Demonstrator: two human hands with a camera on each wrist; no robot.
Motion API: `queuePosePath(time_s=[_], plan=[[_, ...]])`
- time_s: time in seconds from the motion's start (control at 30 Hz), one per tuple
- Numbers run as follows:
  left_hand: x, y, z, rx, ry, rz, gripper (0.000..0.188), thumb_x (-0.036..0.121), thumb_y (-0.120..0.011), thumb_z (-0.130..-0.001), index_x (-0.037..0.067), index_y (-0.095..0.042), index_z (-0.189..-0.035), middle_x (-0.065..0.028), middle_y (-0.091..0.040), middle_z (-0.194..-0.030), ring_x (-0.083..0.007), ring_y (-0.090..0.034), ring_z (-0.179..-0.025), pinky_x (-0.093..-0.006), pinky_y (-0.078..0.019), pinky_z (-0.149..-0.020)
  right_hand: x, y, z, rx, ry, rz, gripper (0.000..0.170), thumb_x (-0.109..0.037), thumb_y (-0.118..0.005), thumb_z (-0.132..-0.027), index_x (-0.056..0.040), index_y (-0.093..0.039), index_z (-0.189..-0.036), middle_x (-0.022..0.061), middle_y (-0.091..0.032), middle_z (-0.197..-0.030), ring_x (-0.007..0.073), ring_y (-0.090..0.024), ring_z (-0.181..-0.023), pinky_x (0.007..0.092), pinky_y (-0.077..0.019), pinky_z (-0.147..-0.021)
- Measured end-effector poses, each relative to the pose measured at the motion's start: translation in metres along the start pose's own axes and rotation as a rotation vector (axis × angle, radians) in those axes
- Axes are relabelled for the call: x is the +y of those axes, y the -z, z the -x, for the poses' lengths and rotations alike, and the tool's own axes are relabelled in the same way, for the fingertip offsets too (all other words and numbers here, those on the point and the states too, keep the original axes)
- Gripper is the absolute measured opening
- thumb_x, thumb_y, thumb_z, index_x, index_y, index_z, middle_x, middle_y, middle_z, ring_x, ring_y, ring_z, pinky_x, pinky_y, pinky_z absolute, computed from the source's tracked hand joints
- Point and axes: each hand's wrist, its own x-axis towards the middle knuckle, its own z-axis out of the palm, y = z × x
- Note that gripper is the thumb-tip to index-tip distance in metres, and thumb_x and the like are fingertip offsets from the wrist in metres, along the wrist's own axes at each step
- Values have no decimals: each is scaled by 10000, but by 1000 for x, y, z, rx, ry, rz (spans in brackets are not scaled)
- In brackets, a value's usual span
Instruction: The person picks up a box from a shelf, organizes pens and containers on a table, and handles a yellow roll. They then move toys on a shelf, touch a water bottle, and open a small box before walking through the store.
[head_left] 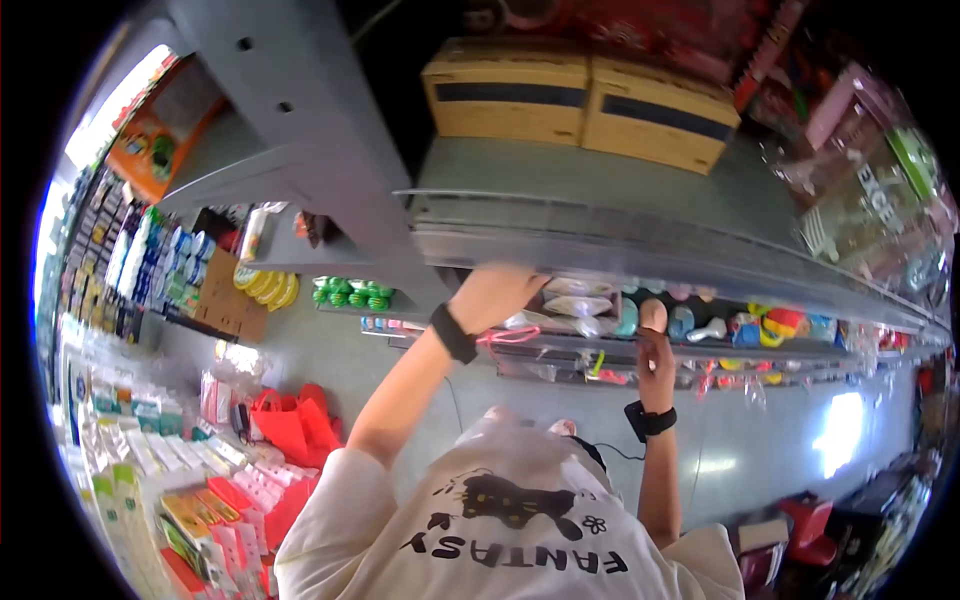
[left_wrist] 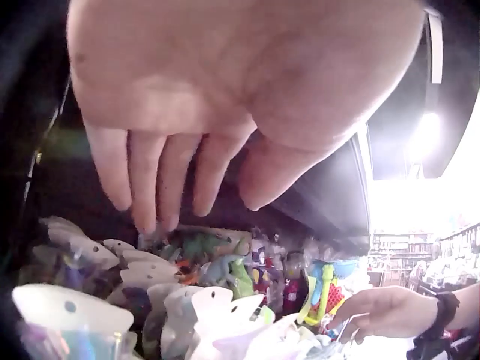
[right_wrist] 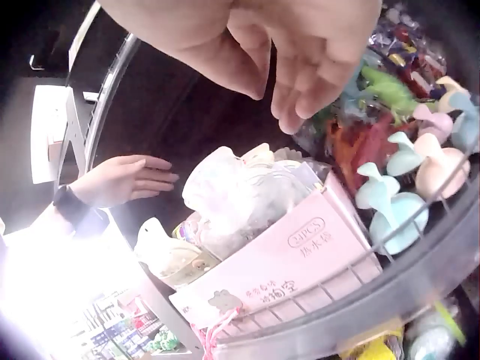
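My left hand (head_left: 500, 295) reaches under the upper shelf. In the left wrist view its fingers extend, apart and holding nothing, above packets with white header cards (left_wrist: 73, 306). My right hand (head_left: 655, 360) is at the front of the lower shelf. The right wrist view shows its fingers loosely bent with nothing between them, above a pink box (right_wrist: 289, 259) marked "24PCS" and filled with clear plastic-wrapped packs (right_wrist: 221, 191). Pastel blue and pink plastic toys (right_wrist: 397, 217) sit right of the box, behind a wire rail (right_wrist: 330, 289). Green dinosaur toys (right_wrist: 390, 90) lie farther back.
The upper shelf (head_left: 600, 185) carries two brown cartons (head_left: 510, 110) and hangs low over my hands. A grey metal post (head_left: 320, 120) stands to the left. Red bags (head_left: 300, 425) lie on the floor at left, with packaged goods stacked beside them.
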Motion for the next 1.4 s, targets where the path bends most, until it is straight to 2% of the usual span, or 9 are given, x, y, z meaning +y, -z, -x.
queuePosePath(time_s=[0.27, 0.3, 0.4, 0.47, 0.57, 0.7, 0.8, 0.97, 1.4], plan=[[40, -15, -7, -242, 30, -16, 807, 428, -672, -653, -36, -312, -1206, -297, -441, -1116, -409, -453, -1025, -386, -381, -865, 11, 26, 47, 36, -85, 29, 236, 69, -450, -789, -22, -512, -998, 76, -579, -895, 157, -585, -783, 250, -443, -646], [41, -24, -8, -118, -75, 8, 680, 352, -697, -639, -42, -378, -1092, -255, -480, -1048, -408, -507, -927, -417, -417, -799, 15, 29, 51, 57, -117, 1, 239, 78, -441, -789, -21, -512, -995, 75, -580, -900, 165, -590, -781, 251, -445, -648], [46, -40, -12, -197, 6, 120, 724, 317, -704, -640, -31, -320, -1146, -259, -445, -1100, -416, -484, -975, -414, -424, -804, 18, 46, 63, 97, -140, -49, 267, 97, -431, -772, -12, -509, -1003, 61, -573, -869, 133, -555, -790, 236, -423, -700], [51, -42, -16, -276, 53, 224, 873, 366, -688, -663, -21, -211, -1283, -284, -283, -1292, -379, -326, -1188, -361, -326, -949, 24, 62, 74, 107, -146, -37, 276, 104, -426, -762, -14, -508, -998, 68, -576, -904, 151, -570, -772, 249, -438, -672], [52, -52, -14, -225, 39, 169, 868, 330, -704, -656, -16, -218, -1286, -274, -252, -1312, -379, -282, -1216, -362, -289, -981, 34, 86, 90, 133, -183, -2, 287, 105, -428, -752, -19, -507, -999, 80, -577, -923, 172, -581, -757, 255, -447, -644], [93, -30, -4, -35, 165, 90, 881, 321, -733, -623, -30, -247, -1268, -275, -263, -1296, -407, -321, -1173, -385, -349, -924, 47, 120, 118, 160, -239, 18, 305, 106, -421, -748, -24, -501, -1012, 80, -576, -936, 177, -573, -749, 257, -443, -634], [123, -34, 9, 147, 48, 120, 651, 214, -682, -693, 10, -366, -1224, -210, -316, -1283, -377, -360, -1139, -388, -352, -914, 63, 140, 141, 178, -272, 19, 311, 100, -422, -751, -27, -496, -1025, 77, -578, -939, 182, -567, -739, 259, -441, -627], [186, -57, 9, 7, -100, 154, 489, 149, -652, -700, 60, -460, -1141, -153, -362, -1247, -341, -363, -1112, -395, -323, -925, 65, 158, 167, 226, -339, 52, 307, 95, -424, -752, -31, -505, -1020, 72, -582, -939, 180, -561, -724, 258, -440, -617], [250, -156, -58, -221, -344, 131, 373, 171, -603, -739, 37, -487, -1068, -141, -419, -1166, -319, -399, -1074, -384, -335, -909, 94, 206, 219, 409, -516, 24, 275, 99, -428, -757, -28, -512, -986, 59, -574, -951, 139, -557, -718, 234, -438, -617]])
